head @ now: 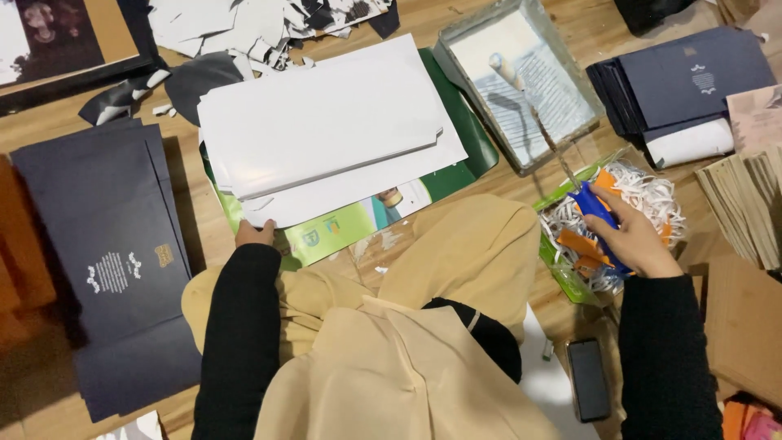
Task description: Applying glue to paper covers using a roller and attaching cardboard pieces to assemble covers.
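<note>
Sitting at cluttered wooden floor (49, 391); hands (631, 236) gripping blue roller handle (593, 205).

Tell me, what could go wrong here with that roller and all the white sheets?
The right hand grips the blue handle of a paint roller whose head rests in the tray. Swinging it across could drip onto the white sheets. The left hand only pins the stack's near edge, so sheets may slide. The phone by the right arm could get splashed.
</note>
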